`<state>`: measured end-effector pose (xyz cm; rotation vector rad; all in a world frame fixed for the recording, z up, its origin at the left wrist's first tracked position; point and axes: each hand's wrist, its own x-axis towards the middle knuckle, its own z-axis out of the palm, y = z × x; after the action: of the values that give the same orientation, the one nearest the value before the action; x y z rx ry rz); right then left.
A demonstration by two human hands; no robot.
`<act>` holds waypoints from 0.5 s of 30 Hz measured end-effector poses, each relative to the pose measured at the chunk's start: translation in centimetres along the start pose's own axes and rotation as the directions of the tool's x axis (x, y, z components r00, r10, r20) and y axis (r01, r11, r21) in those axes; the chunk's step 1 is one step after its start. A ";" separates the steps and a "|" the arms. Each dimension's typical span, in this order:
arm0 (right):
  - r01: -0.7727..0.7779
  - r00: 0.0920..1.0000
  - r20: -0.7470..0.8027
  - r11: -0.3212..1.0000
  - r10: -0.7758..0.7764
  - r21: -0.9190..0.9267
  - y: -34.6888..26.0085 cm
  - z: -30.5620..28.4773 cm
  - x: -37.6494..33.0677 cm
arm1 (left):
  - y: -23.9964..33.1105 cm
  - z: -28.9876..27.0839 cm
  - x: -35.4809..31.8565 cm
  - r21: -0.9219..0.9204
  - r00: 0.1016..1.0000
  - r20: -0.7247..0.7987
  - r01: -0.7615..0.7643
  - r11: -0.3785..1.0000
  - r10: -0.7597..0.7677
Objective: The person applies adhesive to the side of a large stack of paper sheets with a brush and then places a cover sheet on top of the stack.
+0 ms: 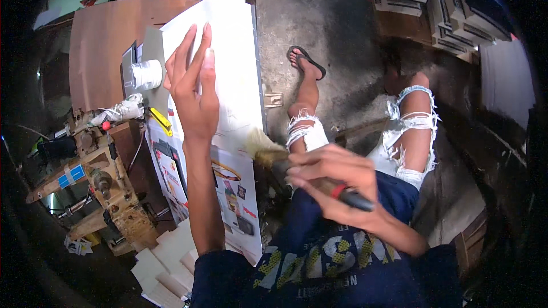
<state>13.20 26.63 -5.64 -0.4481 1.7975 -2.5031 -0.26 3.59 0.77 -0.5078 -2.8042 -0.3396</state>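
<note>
The right hand (pixel 338 170) has its grip round the brush (pixel 273 155), which looks light and soft-tipped, best held by the handle (pixel 356 199). The left hand (pixel 194 91) lies open over the paper (pixel 235 68).

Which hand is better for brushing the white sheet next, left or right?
Probably the right hand: it grips the brush, whose bristles appear over the edge of the white sheet. The left hand is over the sheet, fingers extended, with no tool.

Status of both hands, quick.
Left hand: open, fingers extended over the white sheet.
Right hand: closed, holding a brush.
</note>
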 end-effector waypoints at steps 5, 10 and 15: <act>0.188 0.910 -0.357 0.978 -0.210 -0.094 0.8 -1.3 5.6 | 1.1 -0.3 0.2 0.053 1.000 0.007 0.018 0.998 -0.018; 0.025 0.980 -0.197 1.000 -0.023 0.008 0.8 2.7 2.4 | 1.2 -0.4 0.6 0.069 1.000 0.004 0.012 0.998 -0.012; 0.019 1.000 -0.013 1.000 -0.020 -0.002 -1.9 0.5 0.2 | 0.8 -0.2 0.2 0.082 1.000 -0.006 -0.001 0.997 0.002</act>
<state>13.41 26.78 -3.65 -0.4524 1.8096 -2.5232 -0.13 4.33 1.20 -0.4893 -2.7987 -0.2236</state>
